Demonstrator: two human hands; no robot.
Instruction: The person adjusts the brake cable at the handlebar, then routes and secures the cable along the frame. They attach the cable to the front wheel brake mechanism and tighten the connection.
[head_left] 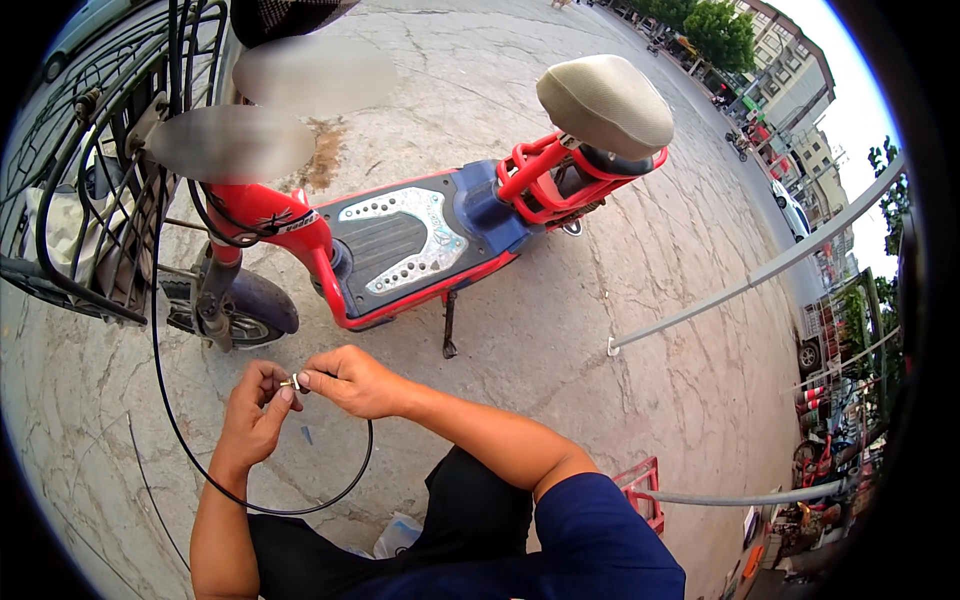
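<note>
Outdoors, no room around. Wide ground (700, 450) of cracked, weathered concrete, running out toward a road. Pale buildings (800, 80) and trees (722, 40) far off at upper right, with a parked white car (790, 208) below. Grey metal poles (740, 290) across the right side.

Red scooter (395, 240) upright on the concrete, just ahead of the hands, with kickstand (449, 325) lowered. At its left end, black wire basket (92, 300) with a whitish bundle (75, 220) inside, too tangled in view to identify. Below, dark front wheel (260, 305).

Long black cable (280, 512) down from beside the basket, low past the left forearm, then up behind the right hand (355, 382). Cannot tell whether fastened at the top.

Looks partway along, as a judgement: upper run in place at the scooter's front as far as visible, lower run looped free of the frame. Close work at the lower end apparently unfinished, with no completed attachment to the scooter in sight there.

Smallest: brass-and-white fitting (291, 383), in mid-air near the front wheel. Pinched from the left by the left hand (255, 415), from the right by the right, fingertips almost meeting. Probably the cable's own end; join hidden.
</note>
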